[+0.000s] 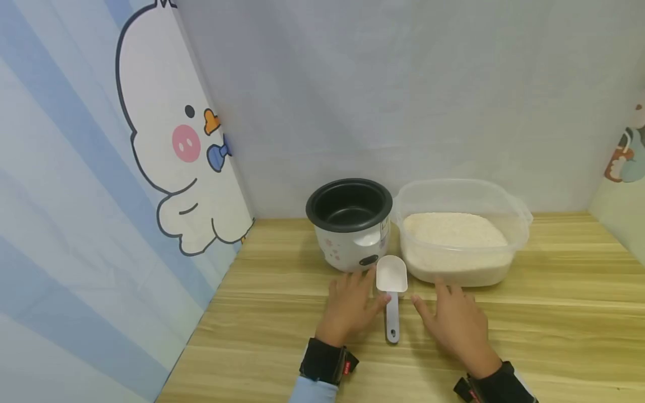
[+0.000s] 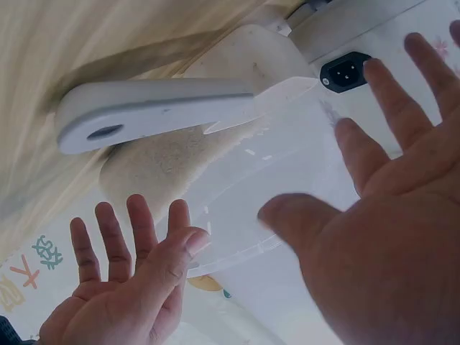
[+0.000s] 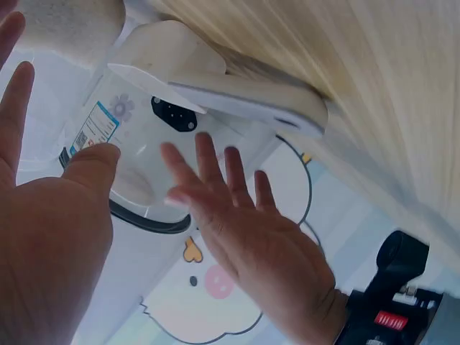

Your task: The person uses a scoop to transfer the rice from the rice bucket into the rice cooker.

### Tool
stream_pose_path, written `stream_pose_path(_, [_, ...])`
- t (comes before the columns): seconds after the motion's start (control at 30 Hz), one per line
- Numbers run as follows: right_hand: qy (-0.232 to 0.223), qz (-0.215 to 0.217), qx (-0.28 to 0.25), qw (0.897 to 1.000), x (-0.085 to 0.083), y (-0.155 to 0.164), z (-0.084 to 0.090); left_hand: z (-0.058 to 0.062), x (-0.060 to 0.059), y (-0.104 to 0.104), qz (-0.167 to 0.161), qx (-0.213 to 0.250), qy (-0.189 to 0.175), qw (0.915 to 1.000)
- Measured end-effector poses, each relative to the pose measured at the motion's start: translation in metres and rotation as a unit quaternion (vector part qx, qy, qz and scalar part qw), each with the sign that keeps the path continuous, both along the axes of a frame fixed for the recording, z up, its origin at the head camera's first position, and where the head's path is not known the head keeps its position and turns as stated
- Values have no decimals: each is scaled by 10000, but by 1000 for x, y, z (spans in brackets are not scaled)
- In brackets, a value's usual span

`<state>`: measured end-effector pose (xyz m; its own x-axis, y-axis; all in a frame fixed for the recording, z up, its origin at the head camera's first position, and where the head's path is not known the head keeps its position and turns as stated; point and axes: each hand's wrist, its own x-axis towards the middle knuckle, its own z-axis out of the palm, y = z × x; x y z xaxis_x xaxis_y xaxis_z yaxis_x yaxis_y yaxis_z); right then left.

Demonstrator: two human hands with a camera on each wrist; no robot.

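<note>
The left hand [image 1: 351, 305] lies flat on the wooden table [image 1: 554, 336], fingers straight and spread, holding nothing. Just past its fingertips stands a small white rice cooker [image 1: 351, 225] with no lid. Its black inner pot [image 1: 349, 208] looks empty.

Between the 2 hands lies a white plastic rice scoop [image 1: 392, 291]. Its bowl points away toward the cooker and its handle points back at the person. The left thumb is right beside the handle; I cannot tell if it touches. The scoop looks light, stiff and smooth, so it may slip a little. The long handle [image 1: 392, 319] looks like the best place to grab it.

The right hand [image 1: 456, 324] is also flat and open, holding nothing. Just past it sits a clear plastic tub [image 1: 514, 210], about half full of white rice [image 1: 453, 229]. The tub looks heavy, with thin, bendy walls.
</note>
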<state>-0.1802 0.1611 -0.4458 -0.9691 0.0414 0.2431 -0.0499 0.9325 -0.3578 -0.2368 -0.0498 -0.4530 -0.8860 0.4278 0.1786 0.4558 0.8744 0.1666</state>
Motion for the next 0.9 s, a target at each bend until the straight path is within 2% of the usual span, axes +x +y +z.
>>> stream_pose_path(0.2, [-156, 105, -430, 9989, 0, 2, 4, 6, -3, -1, -299, -90, 35, 9995])
stream_pose_path(0.3, [-292, 130, -500, 9982, 0, 2, 6, 8, -7, -1, -634, -151, 314, 9974])
stream_pose_path(0.43, [-394, 118, -532, 9977, 1, 3, 7, 8, -19, 1, -1135, -421, 739, 9899])
stream_pose_path(0.6, [-425, 145, -579, 9973, 0, 4, 7, 7, -36, 4, -1627, -1007, 1241, 9737])
stream_pose_path(0.77, [-546, 176, -657, 9962, -1, 3, 6, 8, -48, 1, -2080, -1423, 1795, 9509])
stream_pose_path(0.9, [-577, 159, -674, 9959, -1, 3, 5, 9, -55, -2, -2275, -1789, 2103, 9338])
